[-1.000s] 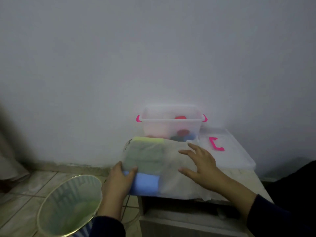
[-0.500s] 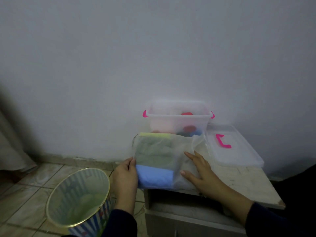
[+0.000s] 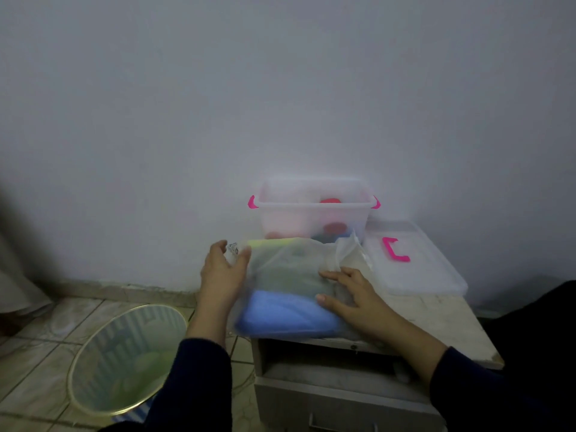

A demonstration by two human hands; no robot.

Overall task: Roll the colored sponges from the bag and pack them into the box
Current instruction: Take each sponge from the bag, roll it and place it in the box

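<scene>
A translucent plastic bag lies on the small cabinet top, holding flat sponges: a blue sponge at the near end, a dark green one in the middle and a yellow-green one at the far edge. My left hand holds the bag's left far corner, thumb over the top. My right hand lies flat on the bag's right side, fingers spread. Behind the bag stands the clear box with pink latches. Rolled red and blue sponges show through its wall.
The box's clear lid with a pink handle lies to the right of the box. A round striped waste bin stands on the tiled floor at the left. The white wall is close behind the box. The cabinet's drawer front is below the bag.
My left hand has slid from the bag's near left edge up to its far left corner. My right hand stays flat on the bag. The view has shifted slightly.
</scene>
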